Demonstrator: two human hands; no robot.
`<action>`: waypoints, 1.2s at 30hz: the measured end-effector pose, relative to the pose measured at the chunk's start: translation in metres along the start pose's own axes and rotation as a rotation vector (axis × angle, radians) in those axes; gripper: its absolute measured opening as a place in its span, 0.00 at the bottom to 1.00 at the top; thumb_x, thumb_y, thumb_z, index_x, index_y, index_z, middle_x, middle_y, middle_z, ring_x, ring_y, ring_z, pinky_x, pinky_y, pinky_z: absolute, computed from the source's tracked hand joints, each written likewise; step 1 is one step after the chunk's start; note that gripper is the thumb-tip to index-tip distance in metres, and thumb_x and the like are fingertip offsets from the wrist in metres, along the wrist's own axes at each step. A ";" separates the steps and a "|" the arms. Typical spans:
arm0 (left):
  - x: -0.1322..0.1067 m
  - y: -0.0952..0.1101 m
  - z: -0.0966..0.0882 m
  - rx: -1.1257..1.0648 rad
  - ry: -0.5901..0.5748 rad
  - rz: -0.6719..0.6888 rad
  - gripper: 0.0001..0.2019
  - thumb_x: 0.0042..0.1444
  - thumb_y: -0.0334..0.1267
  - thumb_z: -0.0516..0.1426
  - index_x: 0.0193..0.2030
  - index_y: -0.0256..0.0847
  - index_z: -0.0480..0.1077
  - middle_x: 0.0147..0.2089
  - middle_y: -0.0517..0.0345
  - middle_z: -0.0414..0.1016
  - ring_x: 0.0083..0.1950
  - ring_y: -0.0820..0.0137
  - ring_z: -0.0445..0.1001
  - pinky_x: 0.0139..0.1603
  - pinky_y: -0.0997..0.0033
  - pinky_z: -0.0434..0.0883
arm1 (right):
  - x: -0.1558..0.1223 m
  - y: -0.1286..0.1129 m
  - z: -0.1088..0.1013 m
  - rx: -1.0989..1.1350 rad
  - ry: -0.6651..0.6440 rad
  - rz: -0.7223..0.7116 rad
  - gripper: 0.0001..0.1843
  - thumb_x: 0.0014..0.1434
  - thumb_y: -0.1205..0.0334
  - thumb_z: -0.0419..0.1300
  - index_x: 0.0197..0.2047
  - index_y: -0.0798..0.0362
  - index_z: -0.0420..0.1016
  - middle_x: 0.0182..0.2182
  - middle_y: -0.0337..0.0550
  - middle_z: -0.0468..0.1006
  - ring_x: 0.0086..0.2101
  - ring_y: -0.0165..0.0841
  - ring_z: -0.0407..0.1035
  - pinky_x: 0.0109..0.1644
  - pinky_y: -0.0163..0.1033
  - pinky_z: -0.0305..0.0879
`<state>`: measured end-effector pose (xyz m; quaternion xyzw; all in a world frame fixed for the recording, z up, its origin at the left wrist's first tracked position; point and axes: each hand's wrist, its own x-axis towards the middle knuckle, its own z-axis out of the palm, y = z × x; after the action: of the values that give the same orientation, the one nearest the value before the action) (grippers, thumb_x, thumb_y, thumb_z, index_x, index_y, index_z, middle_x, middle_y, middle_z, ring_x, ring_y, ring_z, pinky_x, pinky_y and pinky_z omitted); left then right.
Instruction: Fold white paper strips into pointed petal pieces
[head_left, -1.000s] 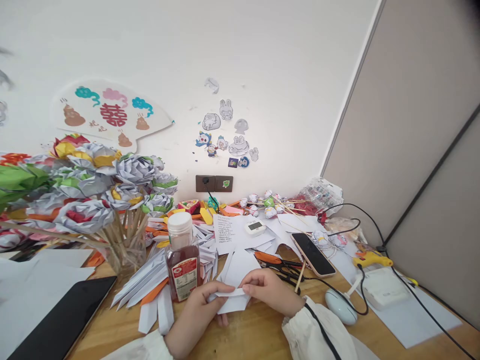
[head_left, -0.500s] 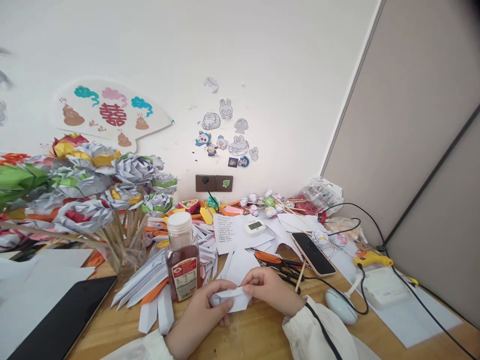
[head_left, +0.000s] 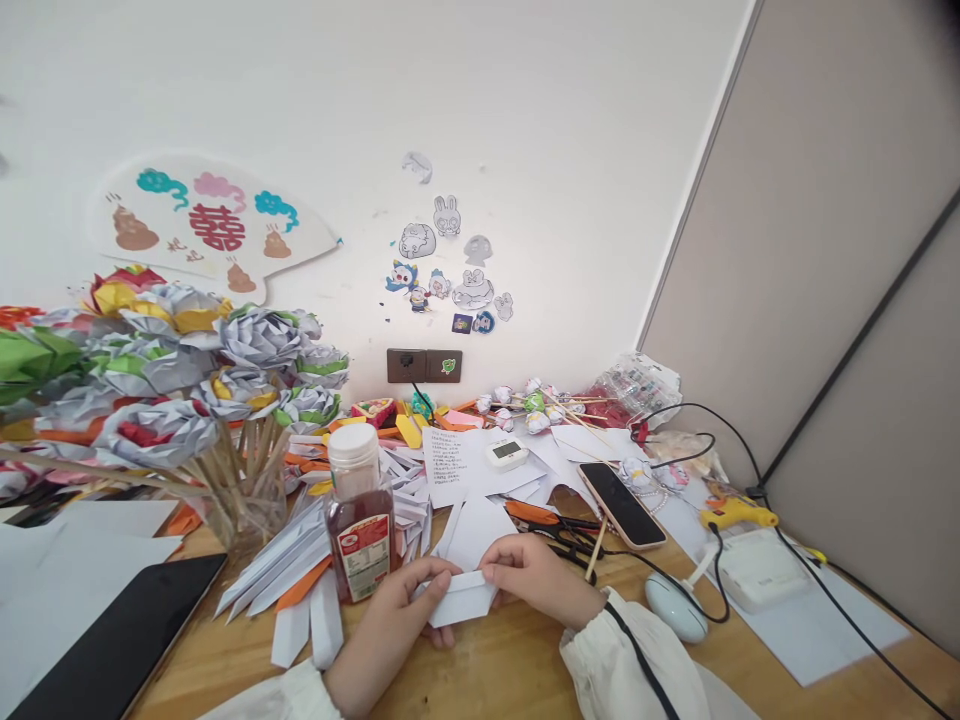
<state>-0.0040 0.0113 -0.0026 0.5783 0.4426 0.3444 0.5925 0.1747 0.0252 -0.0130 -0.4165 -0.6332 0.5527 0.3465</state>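
Note:
Between my hands is a small folded piece of white paper (head_left: 463, 600), with a narrow flap along its upper edge. My left hand (head_left: 409, 610) pinches its left end, thumb on top and fingers beneath. At the right end, my right hand (head_left: 529, 575) grips the paper between thumb and fingers. Just behind lie loose white sheets (head_left: 476, 530). A bottle of dark red liquid with a white cap (head_left: 361, 530) stands beside my left hand. Black-handled scissors (head_left: 574, 545) rest beyond my right hand, partly covered by other things.
Folded paper strips (head_left: 281, 560) lie left of the bottle. Paper flowers (head_left: 165, 425) fill a clear container (head_left: 247, 510). A black tablet (head_left: 127, 640) lies at the left. Rightward are a phone (head_left: 622, 503), a white mouse (head_left: 676, 605), a yellow glue gun (head_left: 739, 515) and loose cables.
My left thumb has shifted up to the paper's upper left edge, showing more of its front face. My right hand keeps its grip. The whole view has shifted slightly.

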 end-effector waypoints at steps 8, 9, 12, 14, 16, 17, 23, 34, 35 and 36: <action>0.000 -0.002 -0.001 0.020 -0.004 0.001 0.18 0.44 0.49 0.52 0.35 0.34 0.66 0.15 0.62 0.70 0.18 0.71 0.67 0.22 0.75 0.64 | 0.000 0.000 -0.001 -0.025 0.000 -0.016 0.12 0.48 0.56 0.56 0.27 0.58 0.70 0.18 0.37 0.70 0.22 0.27 0.67 0.28 0.32 0.63; 0.000 -0.002 -0.001 0.022 0.000 0.005 0.18 0.45 0.48 0.52 0.35 0.34 0.66 0.15 0.62 0.70 0.19 0.72 0.67 0.22 0.75 0.64 | 0.000 0.000 -0.001 -0.020 -0.001 -0.019 0.12 0.48 0.56 0.56 0.27 0.58 0.70 0.18 0.37 0.70 0.22 0.27 0.67 0.28 0.32 0.63; 0.000 -0.001 -0.001 0.020 0.010 -0.006 0.18 0.44 0.48 0.52 0.36 0.34 0.67 0.15 0.63 0.70 0.19 0.71 0.67 0.23 0.75 0.64 | -0.001 -0.002 -0.001 -0.022 -0.013 -0.018 0.12 0.48 0.56 0.57 0.28 0.58 0.70 0.18 0.37 0.71 0.22 0.27 0.67 0.28 0.32 0.63; 0.000 -0.001 -0.001 0.021 0.013 -0.017 0.19 0.44 0.49 0.53 0.35 0.34 0.67 0.15 0.63 0.69 0.19 0.71 0.67 0.23 0.74 0.65 | -0.001 -0.001 -0.002 -0.036 -0.019 -0.019 0.12 0.47 0.56 0.57 0.28 0.58 0.71 0.18 0.37 0.71 0.22 0.27 0.67 0.29 0.33 0.63; 0.000 -0.001 -0.001 0.025 0.015 -0.019 0.19 0.43 0.49 0.53 0.35 0.35 0.68 0.15 0.63 0.69 0.19 0.71 0.67 0.22 0.74 0.65 | -0.001 0.001 -0.002 -0.056 -0.016 -0.029 0.12 0.47 0.56 0.57 0.28 0.57 0.71 0.18 0.37 0.71 0.22 0.27 0.67 0.29 0.33 0.63; 0.001 -0.001 -0.001 0.028 0.018 -0.017 0.19 0.43 0.49 0.53 0.35 0.35 0.68 0.14 0.63 0.69 0.19 0.71 0.68 0.22 0.74 0.65 | 0.000 0.002 -0.001 -0.068 -0.011 -0.033 0.12 0.48 0.56 0.56 0.28 0.57 0.71 0.18 0.37 0.70 0.22 0.27 0.67 0.29 0.33 0.63; -0.001 0.001 -0.001 0.026 0.047 -0.033 0.17 0.43 0.48 0.53 0.33 0.36 0.67 0.14 0.63 0.70 0.18 0.71 0.68 0.22 0.75 0.65 | -0.008 -0.017 -0.005 -0.339 0.115 -0.086 0.11 0.50 0.58 0.54 0.33 0.55 0.71 0.26 0.41 0.74 0.28 0.31 0.68 0.32 0.34 0.63; -0.001 0.002 0.000 0.016 0.031 0.008 0.15 0.43 0.47 0.54 0.31 0.36 0.67 0.18 0.64 0.70 0.19 0.73 0.68 0.22 0.76 0.65 | -0.152 0.017 -0.078 -1.377 0.743 0.015 0.14 0.46 0.60 0.56 0.39 0.49 0.68 0.38 0.46 0.68 0.38 0.40 0.63 0.38 0.43 0.62; -0.001 0.001 0.000 0.020 0.029 0.005 0.15 0.43 0.47 0.54 0.31 0.36 0.67 0.18 0.64 0.70 0.19 0.72 0.68 0.21 0.76 0.65 | -0.154 0.025 -0.082 -1.420 0.756 0.015 0.15 0.48 0.60 0.55 0.41 0.49 0.67 0.39 0.46 0.68 0.39 0.40 0.63 0.39 0.43 0.62; 0.000 0.000 -0.001 0.021 0.021 0.012 0.15 0.44 0.47 0.53 0.32 0.36 0.67 0.17 0.64 0.70 0.19 0.72 0.68 0.21 0.76 0.65 | -0.155 0.031 -0.084 -1.458 0.776 0.003 0.14 0.49 0.60 0.54 0.42 0.50 0.66 0.39 0.47 0.67 0.40 0.40 0.62 0.40 0.42 0.62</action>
<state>-0.0046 0.0112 -0.0020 0.5834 0.4490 0.3492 0.5798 0.3185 -0.0801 -0.0274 -0.6991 -0.6677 -0.1795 0.1825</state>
